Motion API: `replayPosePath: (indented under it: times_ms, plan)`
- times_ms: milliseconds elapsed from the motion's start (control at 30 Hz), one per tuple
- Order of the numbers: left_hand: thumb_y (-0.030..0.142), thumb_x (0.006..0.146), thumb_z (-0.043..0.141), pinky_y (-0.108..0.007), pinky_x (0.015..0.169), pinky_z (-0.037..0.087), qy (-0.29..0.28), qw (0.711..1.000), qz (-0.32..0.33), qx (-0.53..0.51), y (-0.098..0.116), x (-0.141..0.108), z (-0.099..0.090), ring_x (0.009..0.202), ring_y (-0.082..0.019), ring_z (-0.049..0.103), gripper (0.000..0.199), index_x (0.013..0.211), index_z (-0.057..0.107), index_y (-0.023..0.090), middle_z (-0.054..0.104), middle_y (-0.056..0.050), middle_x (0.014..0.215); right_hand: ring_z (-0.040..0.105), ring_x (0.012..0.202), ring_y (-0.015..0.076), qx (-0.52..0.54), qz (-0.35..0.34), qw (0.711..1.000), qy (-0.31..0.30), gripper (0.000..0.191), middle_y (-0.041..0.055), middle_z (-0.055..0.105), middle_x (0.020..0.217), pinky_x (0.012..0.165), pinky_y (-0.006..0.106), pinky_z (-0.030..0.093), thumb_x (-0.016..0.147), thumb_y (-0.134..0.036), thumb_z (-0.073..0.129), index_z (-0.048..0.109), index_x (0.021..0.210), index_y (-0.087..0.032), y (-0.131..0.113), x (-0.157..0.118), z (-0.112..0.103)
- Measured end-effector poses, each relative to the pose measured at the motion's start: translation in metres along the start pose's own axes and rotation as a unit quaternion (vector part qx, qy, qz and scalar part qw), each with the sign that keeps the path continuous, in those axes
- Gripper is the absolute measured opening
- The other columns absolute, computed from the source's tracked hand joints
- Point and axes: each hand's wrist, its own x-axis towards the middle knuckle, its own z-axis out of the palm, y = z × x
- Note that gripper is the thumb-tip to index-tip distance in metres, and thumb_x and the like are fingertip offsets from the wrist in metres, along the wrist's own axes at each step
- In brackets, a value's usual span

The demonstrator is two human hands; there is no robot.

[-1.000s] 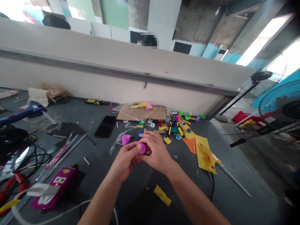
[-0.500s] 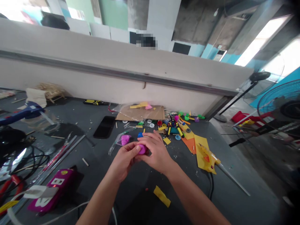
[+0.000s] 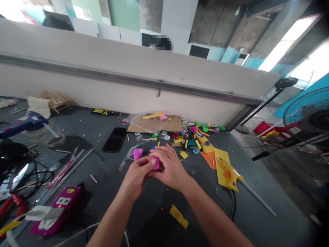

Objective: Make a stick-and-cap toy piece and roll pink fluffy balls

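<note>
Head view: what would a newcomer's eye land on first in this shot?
The left hand and right hand come first, at the centre, closed around a magenta plastic cap. Just beyond them, colourful caps and plastic bits scatter across the dark work table, with yellow card to their right. At lower left lies a magenta box marked with a white B.

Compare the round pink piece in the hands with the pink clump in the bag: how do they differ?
The round pink piece sits between the left hand and right hand; the pink clump lies in the plastic bag. The piece looks smooth, the clump lumpy. Both are bright pink.
</note>
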Motion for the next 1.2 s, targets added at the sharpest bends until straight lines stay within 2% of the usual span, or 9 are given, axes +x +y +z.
replayPosePath:
  times_ms: [67, 233, 400, 600, 733, 900, 1000, 1100, 1200]
  plan:
    - [0.029, 0.066, 0.075, -0.016, 0.056, 0.044, 0.007, 1.0, -0.004, -0.002, 0.0, 0.002, 0.0, 0.057, -0.007, 0.055, 0.02, 0.077, 0.068, 0.014, 0.063, 0.0, 0.067, 0.047, 0.118, 0.0223, -0.002, -0.004, 1.0, -0.008, 0.037, 0.0029, 0.062, 0.117, 0.108, 0.048, 0.02, 0.076, -0.036, 0.065, 0.055, 0.11, -0.026, 0.001, 0.001, -0.001]
    - [0.033, 0.065, 0.075, -0.018, 0.059, 0.046, 0.011, 0.999, -0.032, 0.018, -0.001, 0.004, -0.002, 0.06, -0.008, 0.056, 0.023, 0.077, 0.068, 0.014, 0.064, -0.001, 0.071, 0.049, 0.115, 0.0225, -0.009, 0.012, 1.0, 0.019, 0.023, 0.0031, 0.065, 0.11, 0.108, 0.05, 0.017, 0.077, -0.031, 0.064, 0.058, 0.098, -0.024, 0.005, 0.001, 0.001]
    - [0.032, 0.063, 0.076, -0.022, 0.062, 0.048, 0.014, 0.997, -0.039, 0.072, -0.004, 0.008, -0.004, 0.064, -0.012, 0.057, 0.024, 0.076, 0.068, 0.013, 0.064, -0.003, 0.068, 0.053, 0.11, 0.0189, -0.004, -0.002, 1.0, -0.018, 0.036, 0.0021, 0.064, 0.111, 0.109, 0.044, 0.018, 0.076, -0.026, 0.064, 0.054, 0.111, -0.025, 0.008, 0.001, 0.002]
    - [0.036, 0.068, 0.072, -0.021, 0.062, 0.047, 0.024, 0.997, -0.03, 0.066, -0.007, 0.014, -0.006, 0.064, -0.01, 0.056, 0.025, 0.077, 0.068, 0.013, 0.063, -0.003, 0.071, 0.059, 0.099, 0.0166, 0.014, 0.014, 1.0, 0.002, 0.025, 0.0008, 0.067, 0.102, 0.11, 0.043, 0.015, 0.081, -0.034, 0.061, 0.057, 0.103, -0.024, 0.016, -0.001, 0.006]
    - [0.034, 0.066, 0.073, -0.017, 0.055, 0.044, 0.029, 0.996, -0.027, 0.079, -0.009, 0.02, -0.008, 0.055, -0.007, 0.05, 0.023, 0.068, 0.065, 0.013, 0.059, 0.001, 0.062, 0.057, 0.105, 0.0181, 0.022, 0.008, 1.0, -0.016, 0.04, 0.0025, 0.065, 0.109, 0.108, 0.042, 0.02, 0.076, -0.037, 0.066, 0.053, 0.112, -0.024, 0.023, -0.001, 0.008]
    - [0.039, 0.068, 0.07, -0.021, 0.06, 0.046, 0.034, 0.996, -0.039, 0.07, -0.011, 0.027, -0.011, 0.056, -0.008, 0.05, 0.027, 0.072, 0.066, 0.013, 0.059, 0.0, 0.062, 0.06, 0.099, 0.0186, 0.023, 0.038, 0.999, -0.001, 0.03, 0.0019, 0.067, 0.102, 0.108, 0.045, 0.021, 0.076, -0.038, 0.066, 0.056, 0.102, -0.025, 0.031, 0.0, 0.012]
    - [0.034, 0.067, 0.072, -0.018, 0.056, 0.043, 0.031, 0.996, -0.037, 0.075, -0.011, 0.03, -0.012, 0.056, -0.008, 0.05, 0.022, 0.068, 0.065, 0.013, 0.059, 0.001, 0.061, 0.059, 0.101, 0.0193, 0.026, 0.044, 0.999, 0.004, 0.035, 0.0023, 0.066, 0.103, 0.108, 0.046, 0.022, 0.075, -0.04, 0.066, 0.055, 0.105, -0.024, 0.033, 0.001, 0.015]
    - [0.033, 0.067, 0.072, -0.015, 0.049, 0.037, 0.031, 0.995, -0.042, 0.09, -0.011, 0.032, -0.015, 0.052, -0.006, 0.046, 0.022, 0.064, 0.063, 0.013, 0.057, 0.002, 0.058, 0.055, 0.109, 0.0198, 0.05, 0.02, 0.998, -0.028, 0.046, 0.004, 0.063, 0.112, 0.104, 0.042, 0.031, 0.075, -0.04, 0.067, 0.05, 0.115, -0.024, 0.034, 0.002, 0.014]
    - [0.035, 0.069, 0.071, -0.015, 0.051, 0.039, 0.016, 0.996, -0.037, 0.074, -0.012, 0.032, -0.015, 0.054, -0.006, 0.046, 0.023, 0.067, 0.064, 0.013, 0.056, 0.002, 0.059, 0.056, 0.107, 0.0193, 0.065, 0.019, 0.997, -0.021, 0.039, 0.0037, 0.064, 0.11, 0.099, 0.039, 0.037, 0.077, -0.038, 0.066, 0.053, 0.111, -0.025, 0.036, 0.002, 0.013]
